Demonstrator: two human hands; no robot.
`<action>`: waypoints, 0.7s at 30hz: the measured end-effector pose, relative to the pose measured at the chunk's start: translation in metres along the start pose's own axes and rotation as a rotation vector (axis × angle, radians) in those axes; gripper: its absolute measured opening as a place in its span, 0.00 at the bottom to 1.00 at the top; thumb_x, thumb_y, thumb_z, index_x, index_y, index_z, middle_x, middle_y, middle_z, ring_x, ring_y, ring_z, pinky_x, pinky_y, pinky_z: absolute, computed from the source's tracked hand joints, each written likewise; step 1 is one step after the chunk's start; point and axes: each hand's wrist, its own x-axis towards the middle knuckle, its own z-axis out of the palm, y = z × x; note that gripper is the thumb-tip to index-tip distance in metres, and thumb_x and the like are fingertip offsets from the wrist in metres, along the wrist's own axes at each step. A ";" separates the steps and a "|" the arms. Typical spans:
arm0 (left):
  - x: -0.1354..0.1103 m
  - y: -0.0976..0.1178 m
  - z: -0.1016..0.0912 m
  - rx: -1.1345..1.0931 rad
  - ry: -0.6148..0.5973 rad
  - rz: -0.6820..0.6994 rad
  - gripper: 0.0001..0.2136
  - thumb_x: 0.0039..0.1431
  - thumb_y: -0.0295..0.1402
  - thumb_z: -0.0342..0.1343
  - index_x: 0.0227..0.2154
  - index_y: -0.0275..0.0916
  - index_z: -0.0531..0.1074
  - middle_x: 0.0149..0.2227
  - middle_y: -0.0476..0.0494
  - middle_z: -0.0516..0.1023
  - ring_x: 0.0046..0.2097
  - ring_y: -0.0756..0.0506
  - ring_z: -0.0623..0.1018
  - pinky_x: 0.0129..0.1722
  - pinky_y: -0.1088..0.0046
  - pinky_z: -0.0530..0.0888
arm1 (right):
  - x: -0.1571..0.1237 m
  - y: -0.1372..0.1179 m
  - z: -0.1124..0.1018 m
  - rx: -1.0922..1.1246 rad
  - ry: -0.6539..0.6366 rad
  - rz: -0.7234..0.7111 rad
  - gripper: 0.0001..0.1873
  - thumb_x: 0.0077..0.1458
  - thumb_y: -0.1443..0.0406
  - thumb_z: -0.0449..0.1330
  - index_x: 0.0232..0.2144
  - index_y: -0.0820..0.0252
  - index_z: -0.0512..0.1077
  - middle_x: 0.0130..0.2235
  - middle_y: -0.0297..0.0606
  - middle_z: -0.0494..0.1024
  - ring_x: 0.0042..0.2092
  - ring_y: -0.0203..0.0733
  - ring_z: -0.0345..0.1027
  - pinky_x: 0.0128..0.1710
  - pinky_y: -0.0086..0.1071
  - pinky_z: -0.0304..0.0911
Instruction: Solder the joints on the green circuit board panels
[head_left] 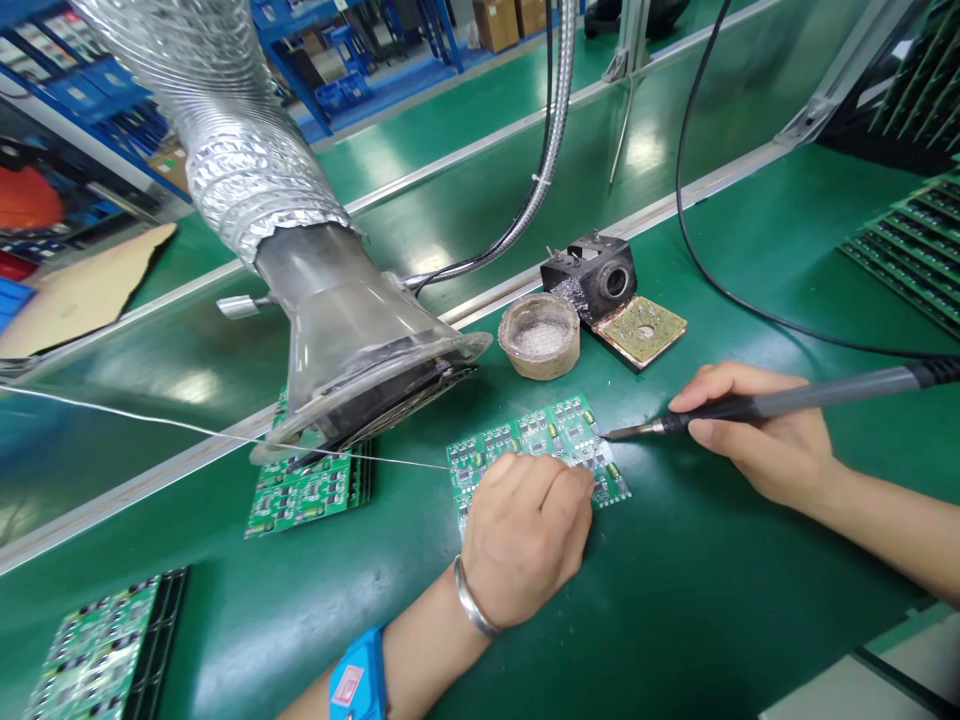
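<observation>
My right hand (765, 440) grips a soldering iron (787, 400) by its dark handle, and the iron's tip points left to the right edge of a green circuit board (536, 432). My left hand (529, 530) is closed over the front of that board, hiding part of it and the fingertips. A thin solder wire (375, 459) runs in from the left towards my left hand; its end is hidden there. The wrist carries a metal bangle and a blue wrist strap (358, 675).
A fume extractor hood (345, 320) hangs over stacked boards (307, 495). Behind the board stand a round pot (540, 340) and an iron stand (589, 275) with a sponge (641, 330). More boards lie at the front left (97, 640) and far right (915, 250). A cable (720, 285) crosses the right side.
</observation>
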 end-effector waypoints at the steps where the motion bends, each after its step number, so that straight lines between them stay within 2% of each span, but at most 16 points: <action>1: 0.000 -0.001 0.001 0.007 -0.003 -0.001 0.03 0.57 0.27 0.53 0.32 0.36 0.71 0.26 0.48 0.72 0.29 0.49 0.71 0.29 0.69 0.63 | 0.000 0.000 0.000 0.001 0.001 0.005 0.03 0.47 0.68 0.63 0.29 0.58 0.74 0.24 0.33 0.72 0.23 0.34 0.62 0.20 0.29 0.57; 7: -0.001 -0.003 0.004 0.011 0.022 0.000 0.02 0.56 0.27 0.55 0.32 0.37 0.70 0.26 0.49 0.73 0.29 0.49 0.71 0.30 0.70 0.64 | -0.002 0.007 -0.002 0.092 0.027 -0.039 0.04 0.50 0.64 0.64 0.31 0.56 0.75 0.26 0.34 0.70 0.24 0.35 0.61 0.21 0.31 0.55; 12: -0.009 0.008 -0.015 -0.077 0.075 -0.016 0.03 0.55 0.25 0.55 0.33 0.37 0.69 0.27 0.48 0.74 0.29 0.50 0.71 0.31 0.72 0.65 | -0.009 0.001 -0.005 0.058 0.036 -0.249 0.06 0.54 0.65 0.61 0.36 0.53 0.75 0.28 0.36 0.70 0.29 0.39 0.62 0.27 0.34 0.57; 15: -0.020 0.019 -0.032 -0.168 0.068 -0.016 0.04 0.54 0.24 0.56 0.33 0.36 0.69 0.27 0.47 0.74 0.28 0.51 0.70 0.30 0.72 0.65 | -0.024 -0.013 0.007 -0.114 -0.097 -0.365 0.12 0.56 0.68 0.58 0.43 0.53 0.72 0.33 0.38 0.70 0.34 0.40 0.64 0.31 0.35 0.60; 17: -0.030 0.027 -0.044 -0.218 0.069 0.005 0.04 0.54 0.23 0.56 0.33 0.36 0.68 0.27 0.47 0.74 0.28 0.51 0.70 0.29 0.72 0.65 | -0.038 -0.021 0.023 -0.218 -0.208 -0.394 0.14 0.57 0.69 0.56 0.46 0.54 0.71 0.33 0.38 0.66 0.33 0.37 0.63 0.30 0.32 0.60; 21: -0.048 0.037 -0.060 -0.263 0.114 0.001 0.05 0.54 0.22 0.55 0.33 0.35 0.68 0.27 0.47 0.75 0.27 0.52 0.70 0.28 0.73 0.65 | -0.062 -0.027 0.058 -0.359 -0.387 -0.495 0.11 0.56 0.68 0.57 0.43 0.55 0.71 0.33 0.35 0.59 0.29 0.33 0.57 0.25 0.28 0.56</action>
